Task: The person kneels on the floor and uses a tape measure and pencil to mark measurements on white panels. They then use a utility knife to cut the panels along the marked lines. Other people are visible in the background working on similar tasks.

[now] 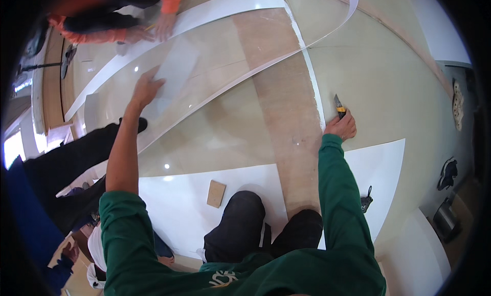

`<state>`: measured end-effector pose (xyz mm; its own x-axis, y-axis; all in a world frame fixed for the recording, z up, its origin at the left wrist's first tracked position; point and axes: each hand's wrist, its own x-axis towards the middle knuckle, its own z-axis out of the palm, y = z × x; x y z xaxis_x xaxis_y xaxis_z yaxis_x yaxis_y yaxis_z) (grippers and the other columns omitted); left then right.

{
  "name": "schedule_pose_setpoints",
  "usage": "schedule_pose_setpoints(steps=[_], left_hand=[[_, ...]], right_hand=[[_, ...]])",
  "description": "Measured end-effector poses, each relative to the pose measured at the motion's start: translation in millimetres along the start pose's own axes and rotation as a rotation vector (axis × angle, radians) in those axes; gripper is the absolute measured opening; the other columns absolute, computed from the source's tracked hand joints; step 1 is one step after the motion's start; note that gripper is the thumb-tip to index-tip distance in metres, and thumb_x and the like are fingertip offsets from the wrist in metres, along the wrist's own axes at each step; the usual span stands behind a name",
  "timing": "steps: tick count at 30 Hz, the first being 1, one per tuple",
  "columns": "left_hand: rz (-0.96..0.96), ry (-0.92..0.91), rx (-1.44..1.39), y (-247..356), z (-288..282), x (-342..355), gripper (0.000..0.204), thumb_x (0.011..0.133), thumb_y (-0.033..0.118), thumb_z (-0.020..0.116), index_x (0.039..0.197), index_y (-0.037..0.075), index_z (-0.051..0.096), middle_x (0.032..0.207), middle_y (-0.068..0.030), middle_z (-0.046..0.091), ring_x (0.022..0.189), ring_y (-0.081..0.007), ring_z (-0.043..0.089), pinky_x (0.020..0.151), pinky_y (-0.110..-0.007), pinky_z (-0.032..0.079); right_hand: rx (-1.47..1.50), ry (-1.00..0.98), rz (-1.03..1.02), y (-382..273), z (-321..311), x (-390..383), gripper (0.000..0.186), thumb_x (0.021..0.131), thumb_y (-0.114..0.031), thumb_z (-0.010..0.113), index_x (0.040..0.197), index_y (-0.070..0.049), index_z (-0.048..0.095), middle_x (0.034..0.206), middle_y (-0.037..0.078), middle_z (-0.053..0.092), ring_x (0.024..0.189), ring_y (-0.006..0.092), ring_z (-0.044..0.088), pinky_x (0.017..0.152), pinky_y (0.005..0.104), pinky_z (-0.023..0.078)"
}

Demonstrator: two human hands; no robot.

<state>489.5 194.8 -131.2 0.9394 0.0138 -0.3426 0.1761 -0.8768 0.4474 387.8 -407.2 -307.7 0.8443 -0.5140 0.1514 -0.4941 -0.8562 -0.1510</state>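
Observation:
My left hand (147, 87) reaches out over the floor at the far left. Its fingers and thumb close on the edge of a pale, thin sheet piece (178, 66), which looks blurred and partly see-through. On the right, my right hand (341, 126) grips a utility knife (340, 107) with a black and yellow body, its blade pointing away from me. The knife is just right of a white-edged seam (313, 83) in the floor. Between my hands, a long, thin white strip (225, 93) runs diagonally and curls up at the far right.
Under my knees lie white sheets (245, 181) beside a bare brown band (279, 122). A small brown block (216, 193) rests left of my knee. At the far left, a co-worker in orange sleeves (174, 0) leans over a curved white strip (230, 7). Another person's dark-trousered leg (76, 155) extends in from the left.

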Motion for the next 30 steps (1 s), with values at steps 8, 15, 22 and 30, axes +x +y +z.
schedule_pose_setpoints(steps=[8,15,22,30], left_hand=[[-0.233,0.57,0.081,60.3,75.5,20.4,0.075,0.086,0.035,0.077,0.142,-0.005,0.045,0.141,-0.0284,0.05,0.132,-0.0412,0.048,0.109,-0.046,0.041],[0.179,0.104,-0.027,204.6,187.2,-11.5,0.05,0.085,0.017,0.073,0.131,0.007,0.056,0.126,-0.0176,0.061,0.116,-0.0369,0.058,0.099,-0.046,0.046],[0.173,0.049,-0.047,202.4,163.4,-28.2,0.017,0.094,0.012,0.062,0.108,0.004,0.066,0.091,-0.0162,0.068,0.082,-0.0386,0.065,0.073,-0.047,0.051],[-0.198,-0.23,-0.312,182.0,144.1,-192.2,0.025,0.099,0.021,0.06,0.11,-0.001,0.066,0.092,-0.0221,0.068,0.084,-0.0409,0.066,0.074,-0.044,0.051]], right_hand=[[0.222,0.108,-0.122,6.1,13.6,-1.2,0.04,0.083,-0.015,0.061,0.123,-0.011,0.064,0.112,0.01,0.067,0.104,0.0349,0.061,0.089,0.0516,0.04],[0.006,0.145,-0.107,1.3,15.0,-4.6,0.036,0.089,-0.018,0.059,0.124,-0.012,0.062,0.114,0.008,0.066,0.107,0.032,0.059,0.092,0.0488,0.039],[0.034,0.13,-0.138,0.8,8.2,2.7,0.033,0.09,-0.018,0.057,0.121,-0.011,0.064,0.108,0.008,0.066,0.099,0.0325,0.06,0.086,0.0484,0.04],[-0.1,-0.11,-0.034,9.2,17.1,3.3,0.038,0.086,-0.021,0.061,0.123,-0.013,0.06,0.114,0.01,0.063,0.109,0.032,0.058,0.09,0.05,0.04]])
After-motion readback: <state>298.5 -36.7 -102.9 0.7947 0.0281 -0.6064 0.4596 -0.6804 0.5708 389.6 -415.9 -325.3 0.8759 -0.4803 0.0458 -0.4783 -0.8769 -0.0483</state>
